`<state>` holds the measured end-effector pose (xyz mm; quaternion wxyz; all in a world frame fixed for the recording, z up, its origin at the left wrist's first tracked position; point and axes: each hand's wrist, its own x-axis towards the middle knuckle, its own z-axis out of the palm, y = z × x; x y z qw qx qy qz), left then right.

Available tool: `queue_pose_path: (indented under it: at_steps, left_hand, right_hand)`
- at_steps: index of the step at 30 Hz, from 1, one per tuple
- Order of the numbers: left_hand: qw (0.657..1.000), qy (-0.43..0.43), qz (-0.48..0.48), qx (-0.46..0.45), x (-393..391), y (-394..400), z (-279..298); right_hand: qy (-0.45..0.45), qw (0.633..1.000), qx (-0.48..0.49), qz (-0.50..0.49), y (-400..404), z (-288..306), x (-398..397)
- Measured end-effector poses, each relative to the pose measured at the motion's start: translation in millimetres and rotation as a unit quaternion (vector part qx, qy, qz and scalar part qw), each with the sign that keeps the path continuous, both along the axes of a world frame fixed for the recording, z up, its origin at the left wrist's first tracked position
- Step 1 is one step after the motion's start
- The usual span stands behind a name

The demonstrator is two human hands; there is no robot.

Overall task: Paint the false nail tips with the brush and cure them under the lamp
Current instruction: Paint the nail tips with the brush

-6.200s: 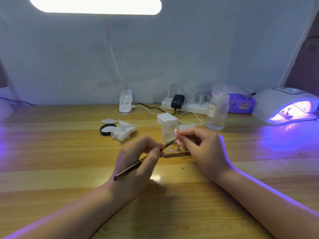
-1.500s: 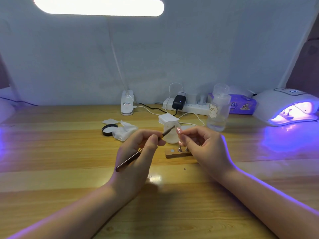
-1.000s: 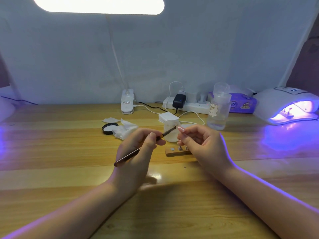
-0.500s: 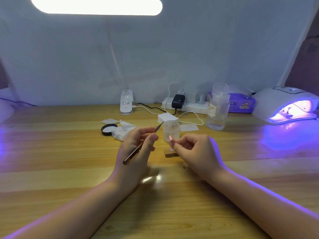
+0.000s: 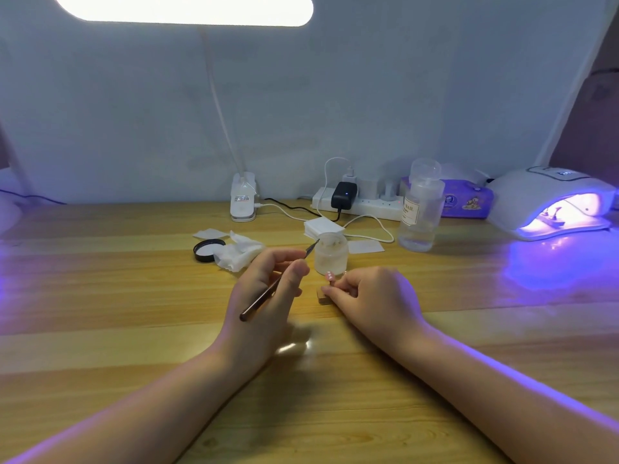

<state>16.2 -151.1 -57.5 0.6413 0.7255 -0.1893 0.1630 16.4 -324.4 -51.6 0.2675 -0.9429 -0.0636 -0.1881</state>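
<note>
Brush (image 5: 278,279) handling was carried out by the left hand (image 5: 264,296), whose thumb and fingers pinched the slim shaft near mid-length, bristle end pointing up and away toward the rim of the small open jar (image 5: 331,252). The brush looked light and stiff; a pinch close to the ferrule would likely give the finest control. The right hand (image 5: 371,296) had its fingers curled, pinching a false nail tip (image 5: 330,276), pink and upright, just in front of the jar. Such a tip would probably be very light, thin and slightly springy, with wet coating easily smeared, so hold was best taken at its base or stem, never the painted face. A small wooden block (image 5: 322,298) lay on the table (image 5: 134,329), partly hidden under the right fingers.

The curing lamp (image 5: 549,202) stood at the far right, lit violet, with items inside too small to identify. Between it and the hands stood a clear pump bottle (image 5: 418,212); it could obstruct a direct reach. A black lid (image 5: 208,250) and crumpled wipes (image 5: 239,254) lay left of the jar, and a power strip (image 5: 358,204) with trailing cables ran behind it.
</note>
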Motion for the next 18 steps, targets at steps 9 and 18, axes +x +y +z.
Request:
queue_pose_path:
  at_steps: [9,18]
  left_hand:
    - [1.000,0.001,0.003,0.001,-2,2,0]
    - [1.000,0.001,-0.001,0.011,-4,2,1]
  right_hand:
    - [-0.060,0.982,-0.173,-0.036,-14,4,-5]
    - [-0.043,0.987,-0.151,-0.035,-16,0,-1]
